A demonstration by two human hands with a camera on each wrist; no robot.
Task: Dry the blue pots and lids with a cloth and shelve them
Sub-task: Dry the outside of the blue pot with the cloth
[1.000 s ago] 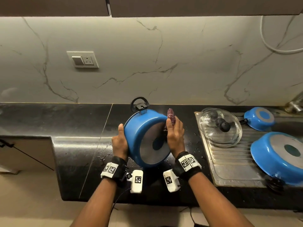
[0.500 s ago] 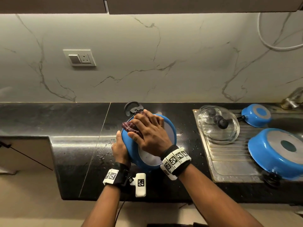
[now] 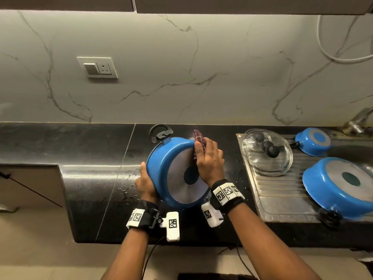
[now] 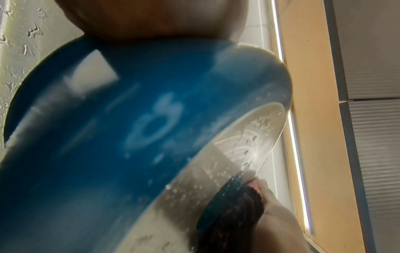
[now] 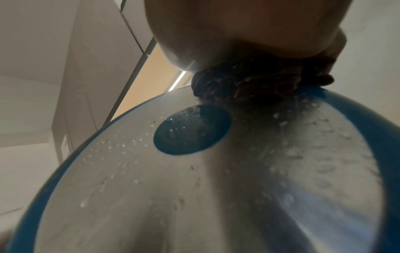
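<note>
Pot (image 3: 161, 164), blue, held tilted on edge above black counter (image 3: 96, 178), wet grey base facing the person. Left hand (image 3: 145, 183) grips its left side wall. Right hand (image 3: 210, 160), fingers curled on bunched maroon cloth (image 3: 198, 138), presses it against upper right of base.

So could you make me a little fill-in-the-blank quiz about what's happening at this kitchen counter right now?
1. The right hand presses a dark red cloth against the pot's grey ____.
2. The left hand steadies the round blue metal pot, which is tipped on its ____.
3. The clear glass lids lie on the steel ____ board.
4. Water ____ dot the pot's underside.

Missing words: base; side; draining; droplets
</note>
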